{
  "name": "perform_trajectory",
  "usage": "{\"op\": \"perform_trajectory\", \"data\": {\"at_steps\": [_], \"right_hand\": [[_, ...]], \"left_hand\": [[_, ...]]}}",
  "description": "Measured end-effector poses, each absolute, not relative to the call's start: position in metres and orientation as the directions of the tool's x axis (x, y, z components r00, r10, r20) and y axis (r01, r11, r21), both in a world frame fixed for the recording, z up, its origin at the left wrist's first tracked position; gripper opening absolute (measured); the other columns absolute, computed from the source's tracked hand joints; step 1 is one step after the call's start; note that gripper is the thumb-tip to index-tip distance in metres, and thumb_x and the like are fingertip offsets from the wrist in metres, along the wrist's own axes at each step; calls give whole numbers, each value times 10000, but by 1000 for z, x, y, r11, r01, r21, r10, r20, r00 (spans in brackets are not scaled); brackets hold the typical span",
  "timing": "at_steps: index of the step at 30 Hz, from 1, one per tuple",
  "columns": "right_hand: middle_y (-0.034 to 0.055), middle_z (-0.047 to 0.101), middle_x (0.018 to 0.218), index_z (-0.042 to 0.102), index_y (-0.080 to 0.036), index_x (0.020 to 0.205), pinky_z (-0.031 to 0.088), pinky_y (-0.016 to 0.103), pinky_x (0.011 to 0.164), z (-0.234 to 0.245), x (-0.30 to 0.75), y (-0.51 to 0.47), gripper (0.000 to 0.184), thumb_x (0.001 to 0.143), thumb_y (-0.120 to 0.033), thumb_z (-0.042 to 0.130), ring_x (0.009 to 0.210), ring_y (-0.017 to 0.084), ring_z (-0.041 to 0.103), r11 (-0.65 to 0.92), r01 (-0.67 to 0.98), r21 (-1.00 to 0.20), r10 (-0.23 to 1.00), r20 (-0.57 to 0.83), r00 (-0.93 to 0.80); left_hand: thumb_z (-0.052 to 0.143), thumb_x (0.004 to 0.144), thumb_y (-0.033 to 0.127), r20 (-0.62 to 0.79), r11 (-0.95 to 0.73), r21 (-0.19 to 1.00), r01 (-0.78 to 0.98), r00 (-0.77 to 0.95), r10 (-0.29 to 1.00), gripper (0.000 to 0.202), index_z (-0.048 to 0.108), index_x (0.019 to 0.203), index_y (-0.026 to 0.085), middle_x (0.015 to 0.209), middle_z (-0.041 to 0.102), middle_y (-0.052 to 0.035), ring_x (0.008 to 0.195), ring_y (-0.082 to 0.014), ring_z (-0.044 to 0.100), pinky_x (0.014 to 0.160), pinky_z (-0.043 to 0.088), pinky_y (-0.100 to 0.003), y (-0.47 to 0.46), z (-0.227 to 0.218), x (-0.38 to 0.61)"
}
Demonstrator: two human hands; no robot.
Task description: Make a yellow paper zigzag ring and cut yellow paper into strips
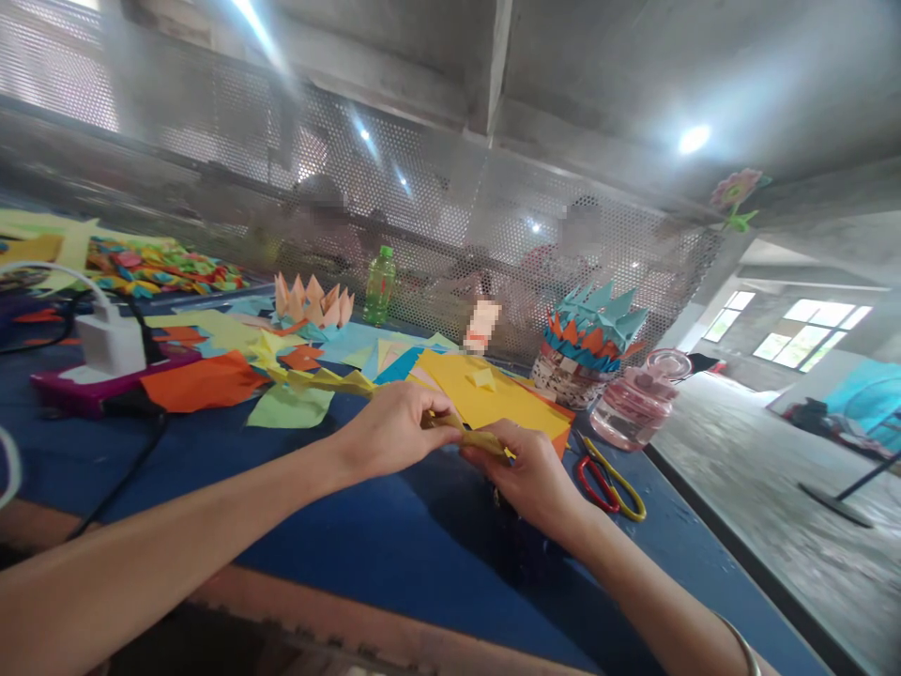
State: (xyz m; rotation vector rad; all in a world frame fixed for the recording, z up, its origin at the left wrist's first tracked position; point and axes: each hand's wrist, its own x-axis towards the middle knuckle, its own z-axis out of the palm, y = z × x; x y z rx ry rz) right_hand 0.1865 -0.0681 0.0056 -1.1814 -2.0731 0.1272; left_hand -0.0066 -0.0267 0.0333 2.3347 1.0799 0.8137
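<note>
My left hand (394, 430) and my right hand (529, 474) meet over the blue tabletop (366, 535), both pinched on a long chain of folded yellow paper pieces (330, 380). The chain runs from my fingers back to the left across the table. Just behind my hands lies a stack of yellow and orange paper sheets (493, 394). Scissors with red and yellow handles (609, 479) lie to the right of my right hand.
Loose coloured paper (204, 380) covers the table's middle. A white charger on a purple box (105, 361) with cables sits at the left. A green bottle (378, 284), a paper crown (313, 302), a basket with paper points (587, 347) and a pink glass jar (637, 399) stand behind. Mesh screen beyond.
</note>
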Motion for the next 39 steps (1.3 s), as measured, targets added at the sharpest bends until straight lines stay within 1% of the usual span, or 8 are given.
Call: {"op": "perform_trajectory", "data": {"at_steps": [7,13,22,26,29,34,37,39], "right_hand": [[-3,609,638,608,-199,684,405,224,574,6,185,-69,198,874,-232,565,600,124,556,600,711,-368,766,521,-377],[8,646,720,638,-193,806,409,222,593,6,183,-70,40,812,-232,639,650,131,576,582,697,-419,762,580,-288],[-4,579,631,592,-169,624,364,219,549,8,182,-71,155,764,-157,656,587,110,521,564,712,-418,771,575,-272],[17,640,680,655,-175,683,407,227,596,7,182,-66,93,761,-124,659,643,130,570,558,683,-471,792,548,-270],[33,684,762,688,-184,789,441,252,670,10,182,-66,34,784,-212,669,732,156,608,560,672,-485,798,535,-279],[40,709,944,672,-199,942,462,264,757,33,202,-58,261,909,-375,484,901,170,636,529,663,-530,816,532,-226],[40,717,889,665,-178,910,469,240,694,45,227,-27,287,925,-346,433,813,160,652,383,807,-449,864,484,-141],[43,717,914,667,-174,957,462,224,701,49,243,4,270,922,-276,419,809,149,649,250,946,-208,898,415,-146]], "left_hand": [[613,760,271,346,-618,624,478,540,767,154,724,775,166,677,677,-1,633,-125,558,567,349,-223,-29,35,-6],[612,761,254,377,-650,599,468,551,745,139,720,767,167,661,667,9,627,-117,553,565,345,-214,-30,35,-6],[607,758,217,357,-650,607,457,574,737,121,713,742,162,660,666,10,629,-116,557,574,343,-212,-30,32,-5],[604,762,216,376,-663,587,464,569,732,117,707,735,166,653,661,14,611,-112,551,568,336,-215,-28,31,-5],[606,770,224,401,-673,541,504,549,733,116,698,722,172,642,652,16,597,-112,544,559,324,-221,-27,31,-6],[598,805,265,432,-657,485,577,496,754,139,688,728,193,717,683,7,667,-141,588,606,351,-243,-24,28,-10],[577,825,285,438,-618,434,656,445,781,153,684,747,207,769,696,-8,739,-180,616,630,362,-267,-21,24,-12],[540,849,284,432,-582,404,706,413,801,175,674,766,210,795,695,-19,788,-207,626,643,364,-283,-19,21,-13]]}}
